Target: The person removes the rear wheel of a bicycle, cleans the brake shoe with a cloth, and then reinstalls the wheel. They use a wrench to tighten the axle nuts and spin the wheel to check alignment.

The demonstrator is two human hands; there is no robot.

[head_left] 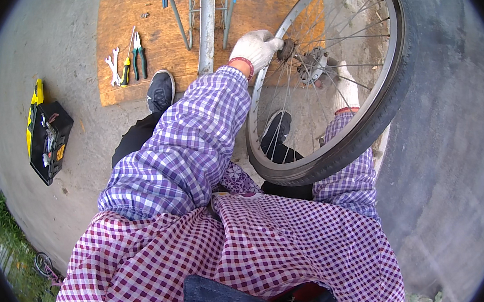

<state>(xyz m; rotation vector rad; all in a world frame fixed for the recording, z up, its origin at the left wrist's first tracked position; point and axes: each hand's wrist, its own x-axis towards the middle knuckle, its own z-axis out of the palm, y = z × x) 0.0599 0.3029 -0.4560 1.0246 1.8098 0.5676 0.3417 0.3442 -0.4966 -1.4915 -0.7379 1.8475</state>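
Observation:
A bicycle wheel (337,168) with a black tyre and thin spokes leans in front of me, its lower edge toward my body. My left hand (255,50), in a white knit glove, is closed on the axle end beside the small dark sprocket (286,50). On the other side, partly hidden behind the spokes, my gloved right hand (346,87) is at the axle end by the round silver hub part (312,65). Its fingers seem closed there, though spokes cross them.
Ahead, part of a bicycle frame with a grey mudguard (208,26) stands on a wooden board (118,14). Pliers (138,57), a screwdriver (125,72) and wrenches (113,69) lie on the board's left. An open black toolbox (49,140) sits farther left. My shoes (160,92) flank the wheel area.

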